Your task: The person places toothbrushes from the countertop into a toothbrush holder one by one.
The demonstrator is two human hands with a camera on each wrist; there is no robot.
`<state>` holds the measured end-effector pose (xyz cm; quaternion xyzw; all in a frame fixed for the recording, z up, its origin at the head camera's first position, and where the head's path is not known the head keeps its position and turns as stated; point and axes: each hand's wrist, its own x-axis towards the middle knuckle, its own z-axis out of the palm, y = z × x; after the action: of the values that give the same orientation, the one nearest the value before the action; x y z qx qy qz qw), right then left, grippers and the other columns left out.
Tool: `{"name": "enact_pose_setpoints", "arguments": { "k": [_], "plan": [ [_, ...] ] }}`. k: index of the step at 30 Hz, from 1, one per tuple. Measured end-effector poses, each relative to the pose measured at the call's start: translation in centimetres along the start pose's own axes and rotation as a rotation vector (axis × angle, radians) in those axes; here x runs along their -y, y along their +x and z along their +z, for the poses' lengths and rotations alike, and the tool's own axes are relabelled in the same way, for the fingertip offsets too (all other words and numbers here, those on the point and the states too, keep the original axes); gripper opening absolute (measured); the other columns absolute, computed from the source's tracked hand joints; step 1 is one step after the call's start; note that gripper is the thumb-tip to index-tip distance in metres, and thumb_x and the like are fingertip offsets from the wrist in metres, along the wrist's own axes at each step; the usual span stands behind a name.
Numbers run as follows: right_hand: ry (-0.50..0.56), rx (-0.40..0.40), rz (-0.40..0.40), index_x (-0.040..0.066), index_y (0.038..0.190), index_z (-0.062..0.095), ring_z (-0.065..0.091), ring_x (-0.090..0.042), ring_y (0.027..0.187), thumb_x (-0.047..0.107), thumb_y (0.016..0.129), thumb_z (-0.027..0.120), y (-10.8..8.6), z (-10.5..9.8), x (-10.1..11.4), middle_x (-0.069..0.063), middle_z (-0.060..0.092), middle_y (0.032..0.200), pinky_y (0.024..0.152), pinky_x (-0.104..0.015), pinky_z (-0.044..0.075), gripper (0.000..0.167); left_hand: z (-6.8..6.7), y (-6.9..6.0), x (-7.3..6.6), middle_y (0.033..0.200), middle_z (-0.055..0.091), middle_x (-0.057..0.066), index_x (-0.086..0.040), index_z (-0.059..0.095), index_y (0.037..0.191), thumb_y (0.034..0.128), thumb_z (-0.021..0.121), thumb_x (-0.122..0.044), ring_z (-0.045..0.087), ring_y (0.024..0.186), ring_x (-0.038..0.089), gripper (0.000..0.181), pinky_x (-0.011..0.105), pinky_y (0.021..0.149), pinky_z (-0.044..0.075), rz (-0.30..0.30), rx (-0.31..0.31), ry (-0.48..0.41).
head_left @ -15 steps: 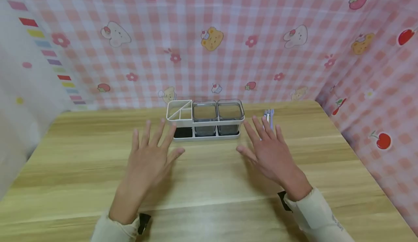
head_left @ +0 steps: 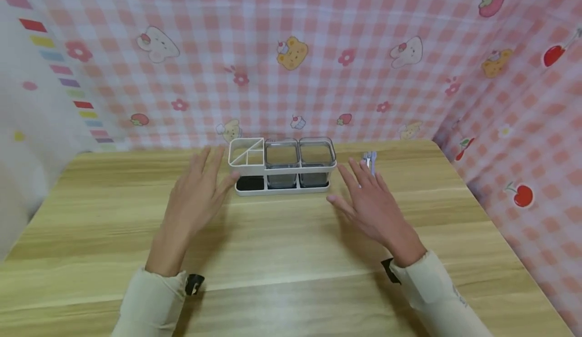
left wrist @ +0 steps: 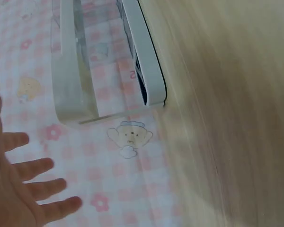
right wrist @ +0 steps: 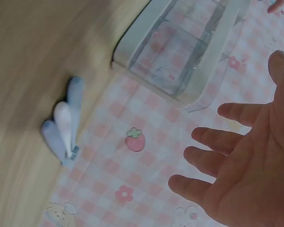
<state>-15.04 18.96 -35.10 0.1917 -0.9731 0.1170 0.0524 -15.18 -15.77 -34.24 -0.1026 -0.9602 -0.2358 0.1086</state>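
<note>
A white toothbrush holder (head_left: 250, 169) with a divided section on its left stands at the back middle of the table. Two clear square cups (head_left: 282, 179) sit side by side in its other sections. My left hand (head_left: 193, 193), fingers straight, hovers just left of the holder and holds nothing. On the other side, my right hand (head_left: 373, 206) is spread near the holder's right end, also with nothing in it. Beyond its fingers lie three small toothbrushes (head_left: 374, 161), partly hidden in the head view. White and bluish-purple toothbrush handles (right wrist: 62, 118) show in the right wrist view.
The wooden table (head_left: 282, 256) runs back to a pink checked cloth (head_left: 263, 74) hanging close behind the holder. More patterned cloth (head_left: 536, 145) hangs along the right edge, and a white one (head_left: 36, 125) at the left.
My left hand has moved away from me and slightly left, turning a little on its side. The right hand stays nearly in place. The view has shifted slightly; the holder and toothbrushes remain on the table.
</note>
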Motion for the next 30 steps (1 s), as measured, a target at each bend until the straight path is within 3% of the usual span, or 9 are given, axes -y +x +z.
{"name": "enact_pose_setpoints", "arguments": {
  "k": [5,8,12,18,25,30],
  "plan": [
    [0.021,-0.052,0.0,0.001,0.156,0.034,0.028,-0.046,0.146,0.05,0.104,0.05,0.3,0.3,-0.9,-0.026,0.03,0.159,0.116,-0.062,0.023,0.073,0.5,1.7,0.2,0.153,0.04,0.025,-0.011,0.036,0.157,0.1048,0.044,-0.055,0.036,0.14,0.045,0.069,0.068,0.106,0.033,0.011,-0.135,-0.06],
    [0.043,-0.091,-0.002,0.0,0.153,0.037,0.036,-0.047,0.14,0.048,0.104,0.053,0.4,0.4,-1.2,-0.027,0.035,0.155,0.111,-0.062,0.032,0.071,1.0,2.2,0.1,0.148,0.046,0.024,-0.012,0.043,0.153,0.104,0.048,-0.053,0.041,0.136,0.045,0.065,0.068,0.103,0.036,-0.002,-0.179,-0.106],
    [0.125,-0.084,0.033,0.0,0.153,0.037,0.037,-0.045,0.139,0.048,0.105,0.051,0.8,0.4,-1.5,-0.026,0.037,0.154,0.106,-0.063,0.038,0.069,1.9,2.7,0.3,0.143,0.049,0.025,-0.007,0.049,0.148,0.1007,0.059,-0.048,0.045,0.132,0.045,0.063,0.063,0.105,0.037,-0.035,-0.218,-0.204],
    [0.235,-0.039,0.105,0.001,0.154,0.036,0.033,-0.044,0.142,0.051,0.106,0.045,1.4,0.2,-2.2,-0.025,0.035,0.155,0.11,-0.064,0.032,0.07,2.9,2.9,0.7,0.143,0.047,0.025,-0.003,0.047,0.148,0.0949,0.065,-0.051,0.046,0.13,0.045,0.074,0.06,0.108,0.036,-0.129,-0.179,-0.308],
    [0.247,-0.098,0.141,-0.003,0.149,0.043,0.039,-0.047,0.136,0.049,0.106,0.047,2.1,0.0,-3.7,-0.03,0.043,0.146,0.107,-0.063,0.035,0.068,3.4,3.3,0.6,0.141,0.047,0.024,-0.003,0.048,0.146,0.0922,0.068,-0.05,0.05,0.123,0.041,0.074,0.059,0.1,0.042,-0.132,-0.17,-0.35],
    [0.268,-0.104,0.187,-0.006,0.148,0.043,0.04,-0.048,0.135,0.05,0.106,0.046,2.7,-0.1,-4.7,-0.033,0.041,0.147,0.109,-0.063,0.034,0.069,3.6,3.6,0.4,0.147,0.044,0.024,-0.003,0.044,0.149,0.0908,0.067,-0.055,0.047,0.129,0.041,0.081,0.061,0.103,0.041,-0.172,-0.102,-0.37]
  ]
}}
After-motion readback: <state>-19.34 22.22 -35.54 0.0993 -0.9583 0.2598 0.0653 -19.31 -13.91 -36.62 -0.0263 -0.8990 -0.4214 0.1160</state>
